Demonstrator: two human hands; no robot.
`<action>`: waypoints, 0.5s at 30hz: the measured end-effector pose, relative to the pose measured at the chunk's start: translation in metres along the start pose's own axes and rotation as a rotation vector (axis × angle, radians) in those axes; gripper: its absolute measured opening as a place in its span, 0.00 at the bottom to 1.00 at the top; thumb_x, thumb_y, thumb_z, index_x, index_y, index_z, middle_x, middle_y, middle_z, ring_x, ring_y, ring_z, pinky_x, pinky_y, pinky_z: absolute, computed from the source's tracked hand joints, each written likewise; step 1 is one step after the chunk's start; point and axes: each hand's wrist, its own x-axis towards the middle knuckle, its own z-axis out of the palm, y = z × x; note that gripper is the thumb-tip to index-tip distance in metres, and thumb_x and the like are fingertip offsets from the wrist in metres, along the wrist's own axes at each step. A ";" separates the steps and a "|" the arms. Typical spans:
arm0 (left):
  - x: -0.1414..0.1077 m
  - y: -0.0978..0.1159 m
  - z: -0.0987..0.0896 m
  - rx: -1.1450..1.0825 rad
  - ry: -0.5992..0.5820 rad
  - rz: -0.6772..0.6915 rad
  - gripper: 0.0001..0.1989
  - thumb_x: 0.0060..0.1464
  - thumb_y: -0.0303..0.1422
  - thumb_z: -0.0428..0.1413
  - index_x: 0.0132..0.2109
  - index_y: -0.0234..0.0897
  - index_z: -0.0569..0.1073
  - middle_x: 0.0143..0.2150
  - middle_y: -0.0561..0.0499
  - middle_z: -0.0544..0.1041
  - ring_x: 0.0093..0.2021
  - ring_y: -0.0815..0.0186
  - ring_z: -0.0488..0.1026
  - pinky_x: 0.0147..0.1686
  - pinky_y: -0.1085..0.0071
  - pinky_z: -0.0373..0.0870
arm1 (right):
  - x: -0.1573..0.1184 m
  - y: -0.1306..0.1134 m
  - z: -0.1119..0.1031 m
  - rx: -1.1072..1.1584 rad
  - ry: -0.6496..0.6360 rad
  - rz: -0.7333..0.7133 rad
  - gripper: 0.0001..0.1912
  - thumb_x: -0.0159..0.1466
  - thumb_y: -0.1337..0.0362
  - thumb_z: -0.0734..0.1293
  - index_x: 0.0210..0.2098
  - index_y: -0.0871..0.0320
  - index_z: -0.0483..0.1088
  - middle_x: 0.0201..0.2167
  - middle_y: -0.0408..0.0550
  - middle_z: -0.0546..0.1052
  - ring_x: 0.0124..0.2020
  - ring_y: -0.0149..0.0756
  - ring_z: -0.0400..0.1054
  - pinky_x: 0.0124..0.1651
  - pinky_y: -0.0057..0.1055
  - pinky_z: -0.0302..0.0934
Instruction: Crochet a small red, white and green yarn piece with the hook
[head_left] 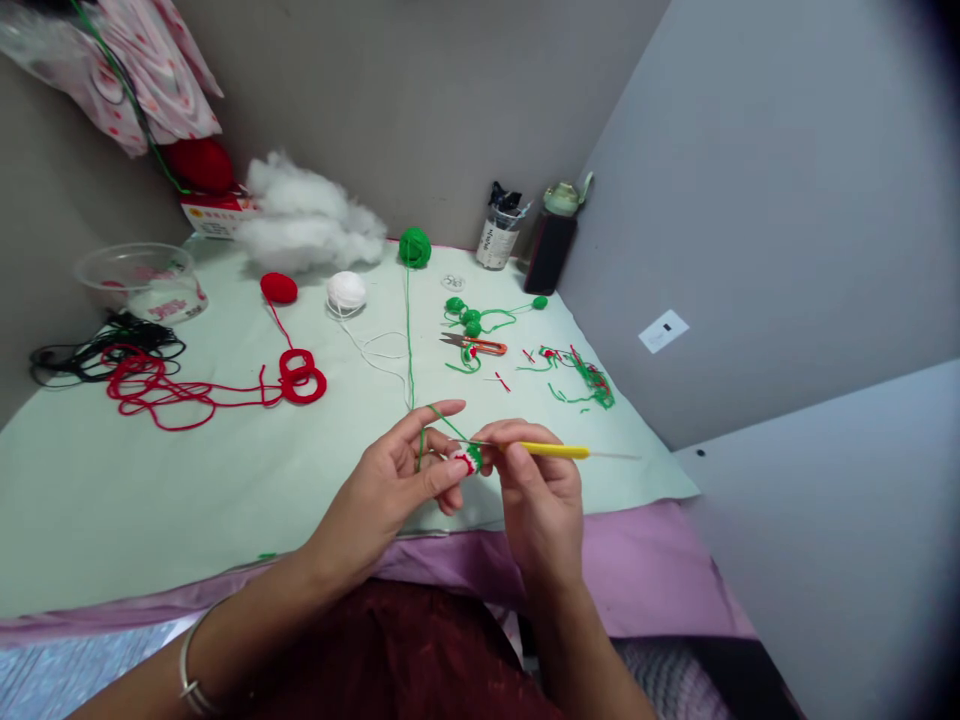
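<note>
Between the thumb and fingers of my left hand (pixel 409 465) is a small crocheted piece (pixel 470 460) in red, white and green. Green yarn (pixel 409 340) loops over my raised left index finger and runs back to a green yarn ball (pixel 415 247). My right hand (pixel 541 490) pinches a crochet hook (pixel 555 450) by its yellow handle, with the thin metal tip at the crocheted piece. Whether the tip is inside a stitch is too small to tell. Both hands are just above the table's front edge.
Orange-handled scissors (pixel 480 345) lie beyond my hands, near small green crocheted balls (pixel 472 321). Yarn scraps (pixel 596 385) are at the right. Farther left are a white yarn ball (pixel 346 291), a red yarn ball (pixel 280 288), red rings (pixel 303 377) and stuffing (pixel 307 220). Partition walls (pixel 720 200) enclose the table.
</note>
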 end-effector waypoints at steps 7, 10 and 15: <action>-0.002 0.004 0.003 -0.055 0.018 -0.006 0.25 0.57 0.33 0.69 0.61 0.40 0.76 0.38 0.56 0.75 0.25 0.75 0.73 0.26 0.76 0.72 | 0.003 -0.006 0.002 0.125 -0.022 0.021 0.10 0.73 0.58 0.67 0.37 0.54 0.78 0.34 0.44 0.81 0.28 0.29 0.70 0.34 0.29 0.65; -0.002 0.001 0.001 -0.044 0.016 0.019 0.24 0.58 0.32 0.69 0.61 0.42 0.76 0.39 0.56 0.75 0.26 0.76 0.73 0.27 0.77 0.73 | 0.000 -0.005 0.000 0.037 -0.047 -0.062 0.10 0.75 0.59 0.65 0.40 0.54 0.77 0.36 0.44 0.82 0.28 0.29 0.72 0.34 0.29 0.66; -0.002 -0.004 -0.002 0.037 0.048 0.113 0.22 0.59 0.31 0.68 0.60 0.45 0.77 0.38 0.58 0.74 0.29 0.76 0.74 0.30 0.79 0.75 | -0.008 -0.007 -0.002 -0.266 -0.086 -0.263 0.10 0.76 0.66 0.61 0.44 0.53 0.76 0.39 0.45 0.81 0.33 0.30 0.73 0.38 0.30 0.70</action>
